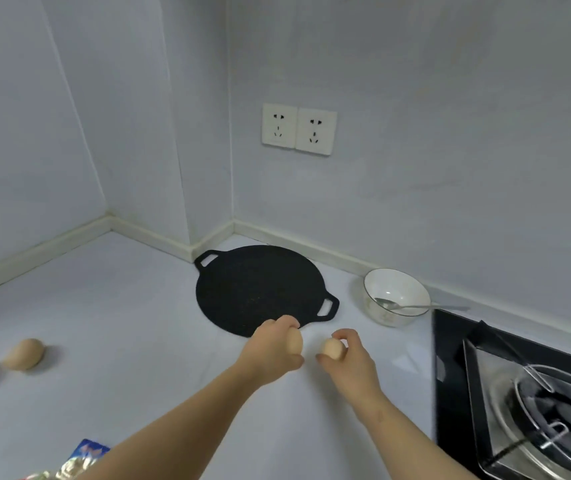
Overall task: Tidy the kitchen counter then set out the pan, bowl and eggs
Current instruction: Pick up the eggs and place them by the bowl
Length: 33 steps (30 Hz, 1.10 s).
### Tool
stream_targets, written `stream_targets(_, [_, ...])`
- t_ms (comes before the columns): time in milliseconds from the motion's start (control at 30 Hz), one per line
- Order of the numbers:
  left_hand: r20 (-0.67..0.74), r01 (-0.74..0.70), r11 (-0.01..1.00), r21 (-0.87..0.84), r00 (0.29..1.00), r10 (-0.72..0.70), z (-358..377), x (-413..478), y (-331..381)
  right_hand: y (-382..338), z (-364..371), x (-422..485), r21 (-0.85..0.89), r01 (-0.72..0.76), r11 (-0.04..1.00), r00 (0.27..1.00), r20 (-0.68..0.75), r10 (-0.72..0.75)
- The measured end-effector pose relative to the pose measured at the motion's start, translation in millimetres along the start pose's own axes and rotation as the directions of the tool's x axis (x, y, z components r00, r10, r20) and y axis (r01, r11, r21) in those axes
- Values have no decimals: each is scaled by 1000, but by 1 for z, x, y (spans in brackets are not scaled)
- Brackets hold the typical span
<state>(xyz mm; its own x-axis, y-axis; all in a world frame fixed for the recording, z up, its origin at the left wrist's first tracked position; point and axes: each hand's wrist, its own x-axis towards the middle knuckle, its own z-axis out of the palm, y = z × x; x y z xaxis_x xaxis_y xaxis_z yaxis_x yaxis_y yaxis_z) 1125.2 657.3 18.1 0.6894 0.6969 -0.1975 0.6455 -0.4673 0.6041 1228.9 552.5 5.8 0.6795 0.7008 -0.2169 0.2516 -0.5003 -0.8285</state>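
Eggs here, so light but properly fragile: thin shell, smooth, probably prone to rolling once let go. They're best being cradled round the middle by the fingertips, no squeezing. A tan egg (295,342) is being gripped in the left hand (270,348) and a paler egg (332,349) is being pinched by the right hand (349,356), both mid-frame just below the black pan (256,289). Two spare eggs (23,353) are being left at the far left edge.
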Motion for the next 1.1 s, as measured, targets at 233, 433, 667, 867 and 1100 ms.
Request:
stream_targets(233, [67,-47,998,45,997,44,45,39,56,51,-59,27,60,-69,996,994,-80,74])
stream_targets(433, [131,-84,988,132,989,67,65,67,77,72,-79,49,8,-155,988,973,-173,154])
stream_targets(667, [163,-118,973,198,983,87,76,89,81,76,-96,56,-339,-246,908,945,-293,147])
stream_targets(867, [172,-134,974,184,980,103,84,101,86,75,-99,66,-320,-243,916,943,-300,146])
stream_targets(1100, [188,-158,974,165,974,127,91,106,88,79,-86,79,-173,-209,962,959,-230,167])
